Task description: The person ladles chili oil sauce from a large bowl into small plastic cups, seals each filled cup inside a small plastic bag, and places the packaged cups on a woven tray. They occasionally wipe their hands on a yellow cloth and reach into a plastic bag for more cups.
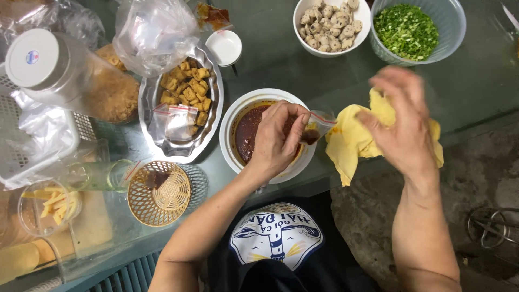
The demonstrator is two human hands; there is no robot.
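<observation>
The dark glass-topped bench point(281, 59) carries everything here, with bare concrete floor showing beyond its right-hand edge. At far left lies a big clear plastic jar with a white lid point(65, 73), tipped on its side and filled with something golden and crumbly. Beside it sits an oval steel tray point(211, 116) holding fried tofu cubes point(186, 86) and some small empty zip bags. At the top edge stand a clear bowl of chopped green onion point(408, 31) and a white bowl of pale sliced meatballs point(331, 24). Near the bench's front edge is a white bowl of dark red chilli sauce point(246, 132), and to its left a small round woven basket point(159, 193).

A yellow cloth point(348, 140) lies crumpled just right of the sauce bowl. The right hand point(403, 121) is over that cloth with its fingers spread loosely; the hand is blurred, so whether it grips or only touches the cloth cannot be told.

The left hand point(275, 143) is over the sauce bowl, its fingers pinched closed on a small clear zip bag point(316, 128) with a red strip, which holds a little dark sauce and sticks out past the bowl's right rim, toward the cloth.
</observation>
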